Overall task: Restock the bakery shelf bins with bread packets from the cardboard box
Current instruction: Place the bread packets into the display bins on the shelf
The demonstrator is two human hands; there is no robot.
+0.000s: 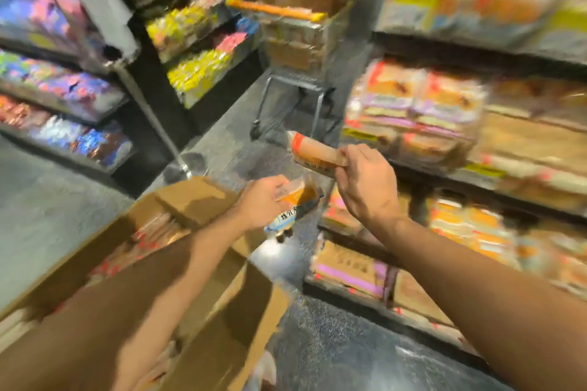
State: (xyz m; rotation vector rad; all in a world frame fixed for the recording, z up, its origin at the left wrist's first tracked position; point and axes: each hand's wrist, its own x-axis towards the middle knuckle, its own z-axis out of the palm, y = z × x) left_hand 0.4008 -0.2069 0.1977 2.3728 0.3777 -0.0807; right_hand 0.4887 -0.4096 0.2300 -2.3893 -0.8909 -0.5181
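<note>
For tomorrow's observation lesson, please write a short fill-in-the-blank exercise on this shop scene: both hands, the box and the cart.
1. Each hand, the left hand and the right hand, holds one bread ____.
2. The open cardboard box lies beneath the ____ arm.
3. The shelves with bread stand on the person's ____ side.
4. Boxes are stacked in the shopping cart, which has an ____ handle.

Missing words: packet; left; right; orange
</note>
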